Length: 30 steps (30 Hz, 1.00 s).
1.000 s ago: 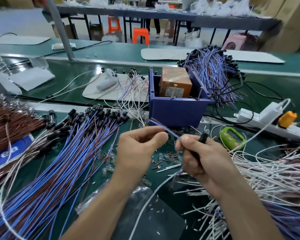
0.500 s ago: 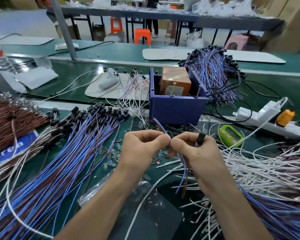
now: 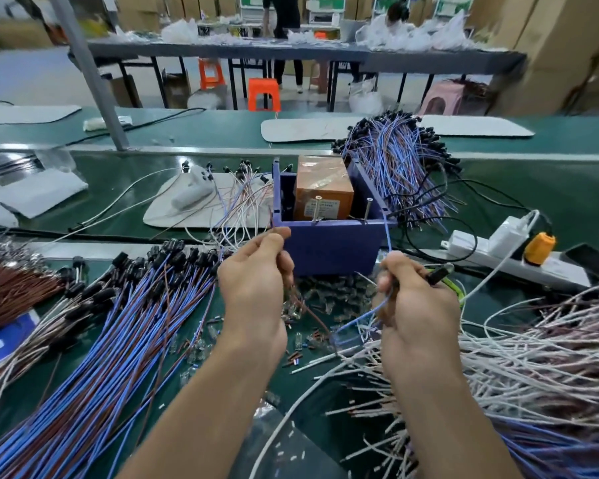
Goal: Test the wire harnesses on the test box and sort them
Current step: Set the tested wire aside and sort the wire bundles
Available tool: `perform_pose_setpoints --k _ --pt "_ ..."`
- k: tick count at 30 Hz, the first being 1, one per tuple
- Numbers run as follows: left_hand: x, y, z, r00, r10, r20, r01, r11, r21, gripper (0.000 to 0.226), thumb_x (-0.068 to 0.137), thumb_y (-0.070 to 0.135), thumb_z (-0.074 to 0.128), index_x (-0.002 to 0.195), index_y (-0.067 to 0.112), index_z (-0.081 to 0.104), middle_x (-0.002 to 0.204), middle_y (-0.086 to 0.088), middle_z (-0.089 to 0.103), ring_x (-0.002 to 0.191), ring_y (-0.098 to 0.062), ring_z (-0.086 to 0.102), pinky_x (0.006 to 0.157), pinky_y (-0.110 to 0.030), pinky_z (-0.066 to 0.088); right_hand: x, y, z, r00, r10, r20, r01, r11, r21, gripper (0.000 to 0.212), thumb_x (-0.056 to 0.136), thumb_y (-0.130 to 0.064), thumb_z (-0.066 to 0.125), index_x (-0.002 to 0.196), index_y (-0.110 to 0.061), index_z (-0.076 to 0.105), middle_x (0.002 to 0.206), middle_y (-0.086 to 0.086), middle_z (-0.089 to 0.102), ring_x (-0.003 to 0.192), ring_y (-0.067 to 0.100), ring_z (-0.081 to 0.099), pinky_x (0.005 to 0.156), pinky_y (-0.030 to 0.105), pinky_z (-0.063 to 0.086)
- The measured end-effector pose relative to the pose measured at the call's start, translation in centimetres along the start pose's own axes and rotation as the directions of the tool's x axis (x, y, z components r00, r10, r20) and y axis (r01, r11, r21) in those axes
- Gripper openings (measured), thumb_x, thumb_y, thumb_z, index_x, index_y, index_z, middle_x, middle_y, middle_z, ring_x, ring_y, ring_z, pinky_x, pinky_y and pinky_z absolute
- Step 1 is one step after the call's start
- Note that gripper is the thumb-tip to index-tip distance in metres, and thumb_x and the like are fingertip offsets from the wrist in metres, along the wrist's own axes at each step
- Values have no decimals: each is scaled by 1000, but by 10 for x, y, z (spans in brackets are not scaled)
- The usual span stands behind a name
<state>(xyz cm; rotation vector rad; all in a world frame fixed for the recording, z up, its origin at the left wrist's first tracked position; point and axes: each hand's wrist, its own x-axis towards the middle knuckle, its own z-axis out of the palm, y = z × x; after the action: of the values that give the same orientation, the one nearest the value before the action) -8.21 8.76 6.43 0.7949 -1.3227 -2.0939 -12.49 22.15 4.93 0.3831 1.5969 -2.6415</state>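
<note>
Left hand [image 3: 256,281] is curled, thumb and forefinger pinching one thin end of a harness [image 3: 362,317] just before the front left corner of the box [image 3: 329,250]. Right hand [image 3: 415,312], in front of the box's right corner, is closed in a fist round the same harness. Its black connector [image 3: 436,275] pokes out of the fist to the right. A blue strand rises from the fist to the box's front right corner; whether it touches the rim I cannot tell. More blue strand loops below the fist, and a brown strand [image 3: 310,314] hangs under the left hand. The hands are apart, both raised over the green table [image 3: 550,202].

The box is purple and open-topped, with an orange block [image 3: 322,188] inside and two upright screws [image 3: 369,209] at its front rim. Just in front of it lies a scatter of small clear plugs [image 3: 329,292]. Left of the box spreads a wide fan of blue-brown harnesses [image 3: 118,323], their black ends pointing toward the box. Behind the box, to its right, sits a second heap [image 3: 395,160] of the same kind. Right of the box lies a white power strip [image 3: 491,254] with an orange plug [image 3: 538,247] in it. Nearer than that is a heap of white wires [image 3: 533,357]. Left of the box and a little behind it, a white pad [image 3: 187,212] carries a few loose wires. Far to the left is a bundle of brown wires [image 3: 7,292].
</note>
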Motion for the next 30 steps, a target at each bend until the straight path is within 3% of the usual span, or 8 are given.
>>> perform_pose_setpoints --k 2,5,9,16,30 --pt "7 0 8 1000 -3 -18 5 997 80 21 99 9 61 86 14 78 54 5 56 46 -8 43 45 -20 34 9 1 5 999 11 -39 -11 1000 -6 28 92 -7 71 69 -15 59 52 0 56 43 10 44 40 22 33" --pt "11 -4 14 999 37 -24 -32 981 189 26 97 13 65 76 16 79 55 5 66 43 -6 50 45 -20 42 17 7 4 999 -15 -46 13 999 -44 29 91 -10 73 67 -16 59 52 1 55 44 11 43 40 22 34" --pt "13 -14 20 987 161 -13 -149 937 315 31 96 16 69 66 16 76 59 -2 72 41 -10 59 45 -24 49 21 10 -4 997 -21 -71 21 1000 -7 45 91 -9 73 50 -20 61 50 0 53 43 10 44 41 22 37" --pt "14 -27 26 979 204 -10 -184 902 390 36 93 18 71 58 16 72 52 -1 69 37 -11 59 38 -17 42 31 15 1 995 -57 -86 60 997 37 36 93 -6 70 65 -18 50 47 0 50 41 11 41 40 21 33" --pt "9 -25 26 973 230 4 -209 875 436 34 89 15 69 54 16 69 48 -3 66 35 -15 56 35 -22 39 32 18 6 997 -52 59 48 997 65 37 93 0 67 62 -16 55 48 1 45 40 11 36 38 21 30"
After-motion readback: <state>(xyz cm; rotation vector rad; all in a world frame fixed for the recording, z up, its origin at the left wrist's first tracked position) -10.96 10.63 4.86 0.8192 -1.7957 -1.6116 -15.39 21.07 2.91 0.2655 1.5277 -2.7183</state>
